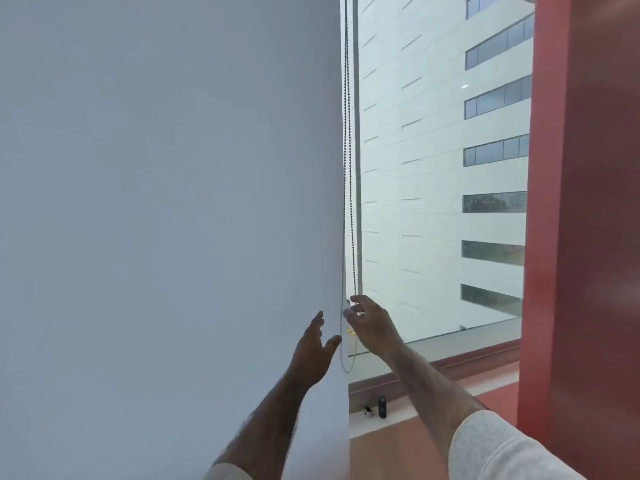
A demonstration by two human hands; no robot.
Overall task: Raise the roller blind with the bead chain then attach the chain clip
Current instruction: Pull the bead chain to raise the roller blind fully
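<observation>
A white roller blind (166,202) hangs down over the left part of the window, reaching below the sill. A metal bead chain (350,168) hangs in a loop along the blind's right edge, with its bottom bend (346,368) just above the sill. My right hand (369,323) is up at the chain, fingertips pinching the right strand at about sill height. My left hand (313,351) is raised in front of the blind's right edge, fingers apart and holding nothing, just left of the chain. Something small and yellow (350,331) shows behind the chain.
A dark red wall (585,237) stands on the right of the window. Below the glass runs a pale sill (391,415) with a small black cylinder (382,407) and a tiny object (368,411) on it. A large white building is outside.
</observation>
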